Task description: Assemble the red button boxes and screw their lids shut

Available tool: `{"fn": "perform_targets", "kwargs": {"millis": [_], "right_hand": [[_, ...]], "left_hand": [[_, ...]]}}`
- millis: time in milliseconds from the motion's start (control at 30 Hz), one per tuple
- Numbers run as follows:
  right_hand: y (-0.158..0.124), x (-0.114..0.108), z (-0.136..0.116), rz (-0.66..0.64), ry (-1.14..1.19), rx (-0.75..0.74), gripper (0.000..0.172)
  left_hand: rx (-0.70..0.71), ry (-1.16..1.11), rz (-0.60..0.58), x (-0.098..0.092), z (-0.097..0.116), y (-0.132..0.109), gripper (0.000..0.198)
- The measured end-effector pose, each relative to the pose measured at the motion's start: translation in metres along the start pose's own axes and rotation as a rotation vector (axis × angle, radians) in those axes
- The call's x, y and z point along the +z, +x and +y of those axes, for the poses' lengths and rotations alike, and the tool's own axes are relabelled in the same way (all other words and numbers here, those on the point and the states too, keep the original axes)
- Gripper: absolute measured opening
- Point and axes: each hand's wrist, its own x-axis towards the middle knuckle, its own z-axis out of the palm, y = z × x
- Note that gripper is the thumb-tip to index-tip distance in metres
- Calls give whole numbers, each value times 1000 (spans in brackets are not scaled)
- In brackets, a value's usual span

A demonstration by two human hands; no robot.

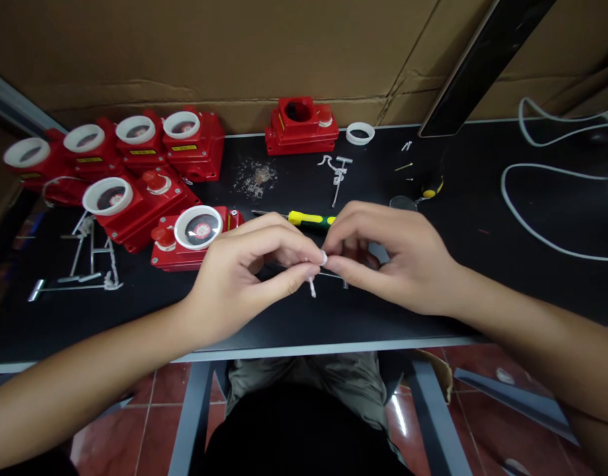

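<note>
My left hand (264,264) and my right hand (388,258) meet fingertip to fingertip above the front part of the black table. Both pinch a small white string-like piece (312,287), whose end hangs below the left fingertips. Just under the hands lies a thin metal rod (345,284), mostly hidden. Behind them rests a yellow and green screwdriver (311,219). Beside my left hand is a red housing with a white ring and round window (184,254).
More red housings (194,149) crowd the left side, with metal T-shaped rods (80,284) before them. At the back are an open red housing (301,132), a white ring (360,133) and debris (257,178). White cables (532,231) loop at right.
</note>
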Motion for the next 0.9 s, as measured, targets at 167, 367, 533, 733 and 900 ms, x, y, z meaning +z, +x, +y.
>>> {"fn": "perform_targets", "kwargs": {"millis": [167,367,533,733,900], "right_hand": [[-1,-2,1,3,4,-107,14],[-3,-4,-2,16,-228,-224,15],[-5,-7,-1,20,-435,-338,13],[-2,-6,-4,52,-407,-279,18],[-3,-5,-5,17,-277,-212,20]], "left_hand": [[-119,-29,-33,2,1,-1,10],[-237,-169,-50,3,2,1,11],[-280,-262,-79,6,0,0,16],[-366,-388,-109,7,2,0,31],[-371,-326,-120,7,1,0,28]]}}
